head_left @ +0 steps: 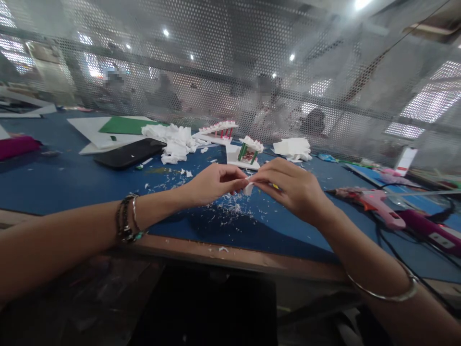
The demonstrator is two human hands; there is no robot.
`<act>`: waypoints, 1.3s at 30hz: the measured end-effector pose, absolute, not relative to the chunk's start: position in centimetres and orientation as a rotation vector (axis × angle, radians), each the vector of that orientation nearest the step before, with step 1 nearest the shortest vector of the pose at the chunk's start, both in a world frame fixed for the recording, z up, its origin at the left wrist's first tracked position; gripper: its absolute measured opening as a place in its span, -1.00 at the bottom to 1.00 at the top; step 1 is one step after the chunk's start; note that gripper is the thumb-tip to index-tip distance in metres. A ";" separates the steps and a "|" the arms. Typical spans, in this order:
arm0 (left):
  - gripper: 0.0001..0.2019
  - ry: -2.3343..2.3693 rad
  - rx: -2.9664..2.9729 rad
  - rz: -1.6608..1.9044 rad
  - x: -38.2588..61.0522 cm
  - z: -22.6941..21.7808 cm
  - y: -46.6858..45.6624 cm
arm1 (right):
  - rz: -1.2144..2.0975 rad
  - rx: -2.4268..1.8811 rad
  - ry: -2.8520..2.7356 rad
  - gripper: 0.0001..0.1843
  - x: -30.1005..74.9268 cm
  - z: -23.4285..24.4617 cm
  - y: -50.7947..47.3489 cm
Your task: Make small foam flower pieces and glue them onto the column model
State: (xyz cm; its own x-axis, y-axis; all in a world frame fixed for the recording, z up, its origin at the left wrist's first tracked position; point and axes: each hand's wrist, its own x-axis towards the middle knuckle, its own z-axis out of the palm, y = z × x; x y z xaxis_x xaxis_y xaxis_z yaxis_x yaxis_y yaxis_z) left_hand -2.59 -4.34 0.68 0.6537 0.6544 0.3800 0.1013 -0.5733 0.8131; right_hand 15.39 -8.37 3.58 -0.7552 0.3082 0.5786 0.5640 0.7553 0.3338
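White paper scrap [248,189] up between the hands, just above the shavings [234,209] on the blue table [288,242]! Left hand [214,185] pinches it, thumb to fingers; right hand [293,188], fingers bunched, nips the other side, a yellow bit [275,186] peeking out.

The left hand [211,185] and right hand [293,187] are pinching a white scrap [248,189] over the littered blue desk [68,185].
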 end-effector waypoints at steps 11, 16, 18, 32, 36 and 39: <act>-0.88 0.554 2.264 1.029 -2.6 0.3 -4.5 | -0.360 -0.748 -2.425 -0.85 15.0 3.0 -7.8; -0.93 0.481 2.368 1.214 -2.6 0.2 -4.6 | -0.244 -0.797 -2.321 -0.87 14.9 2.6 -7.7; -0.93 0.448 2.427 1.272 -2.6 0.2 -4.8 | -0.193 -0.828 -2.274 -0.87 14.8 2.5 -7.7; -0.93 0.420 2.417 1.338 -2.7 0.4 -5.1 | -0.044 -0.793 -2.137 -0.89 14.2 1.9 -8.3; -0.92 0.382 2.387 1.323 -2.8 0.5 -4.9 | 0.019 -0.784 -2.133 -0.93 14.3 2.2 -8.2; -0.90 0.381 2.343 1.324 -2.9 0.5 -4.7 | 0.059 -0.767 -2.111 -0.92 14.3 2.4 -8.3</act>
State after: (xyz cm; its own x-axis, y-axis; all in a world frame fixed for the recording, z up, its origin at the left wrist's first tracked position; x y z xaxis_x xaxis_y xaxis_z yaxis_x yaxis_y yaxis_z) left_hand -2.89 -4.70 0.54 0.5091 0.4313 0.7449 0.0310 -0.8741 0.4848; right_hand 14.32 -8.35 2.39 -0.4363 0.5421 0.7182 0.5011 0.8093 -0.3065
